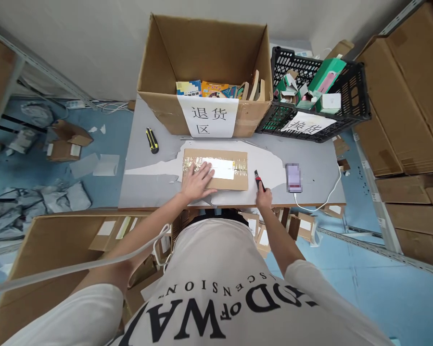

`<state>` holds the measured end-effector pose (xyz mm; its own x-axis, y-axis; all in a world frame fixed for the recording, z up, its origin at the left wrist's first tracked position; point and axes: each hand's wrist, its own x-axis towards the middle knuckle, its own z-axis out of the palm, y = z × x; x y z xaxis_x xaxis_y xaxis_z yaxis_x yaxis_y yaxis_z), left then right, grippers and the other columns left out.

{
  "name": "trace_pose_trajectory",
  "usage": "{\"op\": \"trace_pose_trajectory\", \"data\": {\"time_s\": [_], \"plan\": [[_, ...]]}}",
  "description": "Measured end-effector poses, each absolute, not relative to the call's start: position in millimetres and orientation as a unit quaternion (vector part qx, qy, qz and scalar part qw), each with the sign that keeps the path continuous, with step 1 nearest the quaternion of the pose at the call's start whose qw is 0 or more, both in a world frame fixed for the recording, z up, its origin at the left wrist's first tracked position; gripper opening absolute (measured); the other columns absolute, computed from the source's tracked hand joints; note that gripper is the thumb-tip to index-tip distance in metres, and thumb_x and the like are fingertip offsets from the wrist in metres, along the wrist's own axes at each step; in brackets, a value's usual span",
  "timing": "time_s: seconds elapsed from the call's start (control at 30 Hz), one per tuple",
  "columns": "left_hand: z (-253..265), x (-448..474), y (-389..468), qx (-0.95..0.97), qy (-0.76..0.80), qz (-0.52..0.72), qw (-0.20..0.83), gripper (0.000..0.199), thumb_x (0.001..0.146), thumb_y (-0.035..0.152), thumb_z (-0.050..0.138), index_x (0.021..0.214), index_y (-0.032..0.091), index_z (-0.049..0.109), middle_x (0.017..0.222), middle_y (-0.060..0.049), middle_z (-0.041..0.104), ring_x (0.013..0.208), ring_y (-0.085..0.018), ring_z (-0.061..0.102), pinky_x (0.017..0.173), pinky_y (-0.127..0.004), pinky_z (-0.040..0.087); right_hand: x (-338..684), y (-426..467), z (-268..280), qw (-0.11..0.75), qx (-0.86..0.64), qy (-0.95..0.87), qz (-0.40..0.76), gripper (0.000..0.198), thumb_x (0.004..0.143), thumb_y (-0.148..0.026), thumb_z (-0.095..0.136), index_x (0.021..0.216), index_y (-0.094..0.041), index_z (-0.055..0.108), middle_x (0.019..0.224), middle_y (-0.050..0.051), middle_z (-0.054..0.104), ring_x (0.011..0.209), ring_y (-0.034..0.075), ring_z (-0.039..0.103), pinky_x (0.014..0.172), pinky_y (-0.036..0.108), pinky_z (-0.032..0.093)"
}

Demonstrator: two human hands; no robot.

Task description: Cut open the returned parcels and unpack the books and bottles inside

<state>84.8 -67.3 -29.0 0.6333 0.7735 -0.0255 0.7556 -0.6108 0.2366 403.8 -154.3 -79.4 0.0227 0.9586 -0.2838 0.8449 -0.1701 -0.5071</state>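
Observation:
A flat cardboard parcel (pixel 216 184) with clear tape and a white label (pixel 222 169) lies on the table in front of me. My left hand (pixel 197 181) rests on its left part, fingers spread over the tape and the label's edge. To the right of the parcel, my right hand (pixel 264 197) is wrapped round a red and black utility knife (pixel 258 179), its tip pointing away from me. The knife is apart from the parcel. Whether its blade is out is too small to tell.
A yellow and black utility knife (pixel 152 141) lies at the table's left. Behind stand a large open carton (pixel 159 105) of books and a black crate (pixel 357 96) of small boxes. A phone (pixel 293 178) on a white cable lies right. Cartons (pixel 411 105) are stacked beyond.

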Motion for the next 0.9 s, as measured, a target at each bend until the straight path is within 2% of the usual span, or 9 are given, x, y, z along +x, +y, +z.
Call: {"op": "trace_pose_trajectory", "data": {"time_s": [0.1, 0.23, 0.33, 0.4, 0.47, 0.6, 0.73, 0.8, 0.9], "plan": [[-30.6, 84.7, -87.3, 0.899, 0.422, 0.039, 0.108, 0.061, 0.092, 0.049, 0.042, 0.144, 0.016, 0.040, 0.152, -0.017, 0.034, 0.145, -0.030, 0.025, 0.118, -0.056, 0.004, 395.1, -155.5, -102.1, 0.074, -0.765, -0.581, 0.268, 0.052, 0.089, -0.048, 0.050, 0.134, -0.020, 0.052, 0.118, 0.018, 0.057, 0.102, 0.029, 0.057, 0.083, 0.045, 0.048], [-34.1, 83.6, -107.5, 0.890, 0.441, 0.044, 0.107, 0.062, 0.093, 0.043, 0.041, 0.147, 0.014, 0.036, 0.154, -0.016, 0.031, 0.145, -0.029, 0.023, 0.118, -0.051, 0.014, 396.9, -148.4, -123.7, 0.048, -0.828, -0.514, 0.218, 0.061, 0.085, -0.039, 0.051, 0.143, -0.020, 0.043, 0.134, 0.024, 0.044, 0.116, 0.034, 0.049, 0.094, 0.057, 0.039], [-38.4, 83.2, -111.3, 0.883, 0.452, 0.054, 0.112, 0.065, 0.091, 0.041, 0.044, 0.149, 0.015, 0.033, 0.154, -0.015, 0.031, 0.145, -0.028, 0.024, 0.117, -0.048, 0.019, 400.1, -126.1, -110.3, 0.139, -0.811, -0.546, 0.154, 0.063, 0.089, -0.039, 0.043, 0.146, -0.014, 0.036, 0.140, 0.025, 0.035, 0.125, 0.036, 0.040, 0.099, 0.059, 0.036], [-41.5, 83.0, -110.2, 0.882, 0.453, 0.063, 0.117, 0.066, 0.089, 0.041, 0.045, 0.149, 0.015, 0.033, 0.153, -0.014, 0.032, 0.145, -0.029, 0.026, 0.116, -0.048, 0.021, 394.8, -102.9, -86.4, 0.208, -0.763, -0.601, 0.117, 0.064, 0.092, -0.042, 0.036, 0.148, -0.012, 0.029, 0.140, 0.025, 0.036, 0.128, 0.035, 0.037, 0.101, 0.057, 0.035], [-44.0, 82.7, -108.3, 0.883, 0.447, 0.068, 0.123, 0.067, 0.088, 0.041, 0.047, 0.149, 0.015, 0.033, 0.153, -0.014, 0.033, 0.144, -0.029, 0.026, 0.115, -0.047, 0.023, 380.9, -76.5, -58.9, 0.216, -0.679, -0.694, 0.108, 0.065, 0.093, -0.046, 0.037, 0.149, -0.015, 0.029, 0.139, 0.021, 0.040, 0.129, 0.033, 0.037, 0.105, 0.054, 0.033], [-46.1, 82.8, -106.0, 0.887, 0.439, 0.057, 0.135, 0.067, 0.087, 0.040, 0.048, 0.147, 0.012, 0.036, 0.153, -0.014, 0.034, 0.144, -0.029, 0.028, 0.114, -0.047, 0.025, 341.8, -32.3, -24.5, 0.070, -0.514, -0.849, 0.101, 0.071, 0.089, -0.054, 0.047, 0.148, -0.017, 0.034, 0.150, 0.020, 0.033, 0.137, 0.036, 0.029, 0.111, 0.051, 0.024], [-45.6, 83.5, -106.3, 0.886, 0.440, 0.054, 0.138, 0.068, 0.086, 0.039, 0.050, 0.147, 0.013, 0.037, 0.152, -0.015, 0.035, 0.143, -0.031, 0.030, 0.113, -0.048, 0.027, 318.9, -19.0, -19.5, -0.032, -0.477, -0.877, 0.056, 0.065, 0.092, -0.045, 0.047, 0.148, -0.016, 0.033, 0.153, 0.022, 0.030, 0.139, 0.040, 0.027, 0.109, 0.059, 0.019], [-45.5, 83.3, -106.7, 0.885, 0.441, 0.056, 0.138, 0.069, 0.085, 0.039, 0.051, 0.147, 0.013, 0.036, 0.153, -0.015, 0.034, 0.143, -0.031, 0.029, 0.113, -0.048, 0.027, 316.5, -18.0, -14.3, -0.054, -0.457, -0.887, 0.043, 0.055, 0.095, -0.031, 0.040, 0.145, -0.010, 0.035, 0.151, 0.024, 0.033, 0.138, 0.039, 0.031, 0.109, 0.056, 0.023], [-46.2, 82.6, -107.3, 0.884, 0.443, 0.053, 0.140, 0.071, 0.084, 0.040, 0.053, 0.148, 0.014, 0.034, 0.153, -0.014, 0.033, 0.143, -0.031, 0.028, 0.113, -0.048, 0.027, 318.4, -4.1, 6.9, -0.086, -0.463, -0.880, 0.066, 0.044, 0.097, -0.018, 0.028, 0.137, -0.010, 0.045, 0.138, 0.022, 0.051, 0.124, 0.031, 0.051, 0.100, 0.043, 0.038]]}}
